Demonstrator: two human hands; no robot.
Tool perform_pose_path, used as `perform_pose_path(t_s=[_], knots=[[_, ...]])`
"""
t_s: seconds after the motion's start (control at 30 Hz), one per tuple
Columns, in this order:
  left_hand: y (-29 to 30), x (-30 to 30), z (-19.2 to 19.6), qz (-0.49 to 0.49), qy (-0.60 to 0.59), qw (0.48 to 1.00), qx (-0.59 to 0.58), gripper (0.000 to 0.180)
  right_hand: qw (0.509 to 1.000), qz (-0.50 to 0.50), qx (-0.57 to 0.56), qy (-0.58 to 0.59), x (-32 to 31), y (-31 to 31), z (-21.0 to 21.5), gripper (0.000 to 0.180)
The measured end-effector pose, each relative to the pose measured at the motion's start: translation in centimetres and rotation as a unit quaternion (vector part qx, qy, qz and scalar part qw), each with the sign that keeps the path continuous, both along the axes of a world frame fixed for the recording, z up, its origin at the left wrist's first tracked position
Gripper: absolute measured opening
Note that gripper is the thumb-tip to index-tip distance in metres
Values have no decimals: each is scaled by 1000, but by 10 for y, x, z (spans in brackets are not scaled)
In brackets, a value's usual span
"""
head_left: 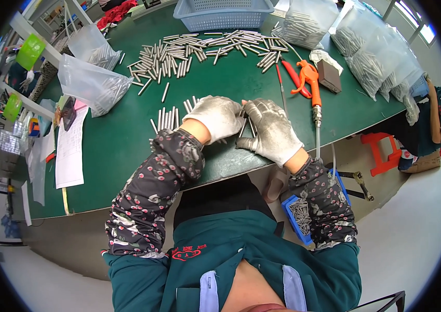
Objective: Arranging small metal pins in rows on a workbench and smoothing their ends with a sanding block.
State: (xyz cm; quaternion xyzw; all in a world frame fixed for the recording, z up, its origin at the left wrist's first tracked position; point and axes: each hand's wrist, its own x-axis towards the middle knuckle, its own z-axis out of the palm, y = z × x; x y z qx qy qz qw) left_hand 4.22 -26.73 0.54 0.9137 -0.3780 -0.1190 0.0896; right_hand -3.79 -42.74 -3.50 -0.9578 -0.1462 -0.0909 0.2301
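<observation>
We see both gloved hands close to the near edge of the bench (106,156). Our left hand (218,118) is curled; we cannot tell what its fingers pinch. Our right hand (272,130) is bent, with a few metal rods (242,127) at its thumb side, but whether it grips them we cannot tell. A loose pile of rods (171,53) lies toward the far edge, before the blue basket (224,22).

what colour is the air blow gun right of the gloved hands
The air blow gun has an orange body; the head view shows it best.
</observation>
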Motion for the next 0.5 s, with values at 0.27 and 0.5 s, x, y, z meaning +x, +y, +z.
perform_pose_path(t_s=[0.27, 0.5], knots=[[51, -25, 10, 66, -103, 993, -8, 66, 997, 26, -48, -46, -1, 3, -7, 54], [67, -35, -22, -25, -142, 987, -65, 62, 998, 64, -18, -10, -1, -2, -6, 51]])
